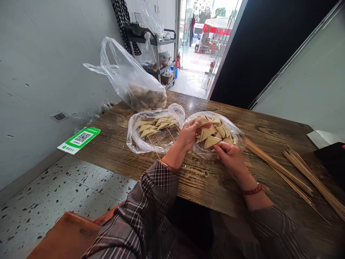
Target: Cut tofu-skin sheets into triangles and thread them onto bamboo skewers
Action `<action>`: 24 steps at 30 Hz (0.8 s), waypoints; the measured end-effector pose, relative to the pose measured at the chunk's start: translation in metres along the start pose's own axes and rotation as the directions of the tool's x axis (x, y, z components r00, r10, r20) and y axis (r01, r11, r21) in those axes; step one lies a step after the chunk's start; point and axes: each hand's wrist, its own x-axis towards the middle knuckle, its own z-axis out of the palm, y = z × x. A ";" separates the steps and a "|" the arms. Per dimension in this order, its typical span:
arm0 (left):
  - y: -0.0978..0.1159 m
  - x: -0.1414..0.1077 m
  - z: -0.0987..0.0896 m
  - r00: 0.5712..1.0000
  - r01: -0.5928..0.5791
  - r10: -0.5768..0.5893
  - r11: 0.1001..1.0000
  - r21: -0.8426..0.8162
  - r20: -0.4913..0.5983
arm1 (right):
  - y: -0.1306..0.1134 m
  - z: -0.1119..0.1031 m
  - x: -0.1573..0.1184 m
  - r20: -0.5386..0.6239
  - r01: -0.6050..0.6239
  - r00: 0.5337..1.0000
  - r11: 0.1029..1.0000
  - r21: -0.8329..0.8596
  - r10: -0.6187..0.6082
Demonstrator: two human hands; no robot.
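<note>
My left hand (pixel 188 135) is closed on a flat beige triangle (pixel 201 122) that looks like folded tofu skin. It is held above a round clear plastic bag (pixel 238 135), which lies spread open with a heap of the same triangles (pixel 221 130). My right hand (pixel 229 154) pinches the corner of another tofu-skin triangle (pixel 212 142) at the near side of the heap. Left of my left hand, a second open plastic bag (pixel 132 142) carries tofu-skin triangles (pixel 157 124) threaded on thin sticks (pixel 154 145), whose ends point toward me.
A tied plastic bag (pixel 147 97) of beige pieces stands at the table's back left. Bundles of bamboo skewers (pixel 280 169) lie on the right of the wooden table (pixel 199 183). A green QR-code card (pixel 81 139) sits at the left edge. Beyond are a shelf cart (pixel 157 43) and a doorway.
</note>
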 end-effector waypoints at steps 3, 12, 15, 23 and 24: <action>-0.001 0.000 0.000 1.000 0.002 -0.002 1.000 -0.006 -0.002 | -0.001 0.002 0.000 -0.021 0.002 1.000 1.000 -0.002 -0.002; -0.003 0.000 0.003 1.000 0.025 -0.025 0.999 -0.042 -0.012 | 0.002 0.005 0.000 -0.028 -0.005 1.000 1.000 0.026 0.006; -0.004 -0.001 0.006 0.999 0.041 -0.042 0.998 -0.048 -0.016 | 0.001 0.006 0.000 -0.033 -0.005 0.999 1.000 0.013 0.005; -0.002 0.000 0.007 0.995 0.095 -0.098 0.988 -0.123 -0.020 | 0.003 0.007 0.001 -0.052 -0.037 0.998 0.997 0.063 0.041; -0.001 0.001 0.006 0.993 0.110 -0.115 0.984 -0.140 -0.032 | 0.003 0.007 0.002 -0.056 -0.039 0.998 0.997 0.067 0.043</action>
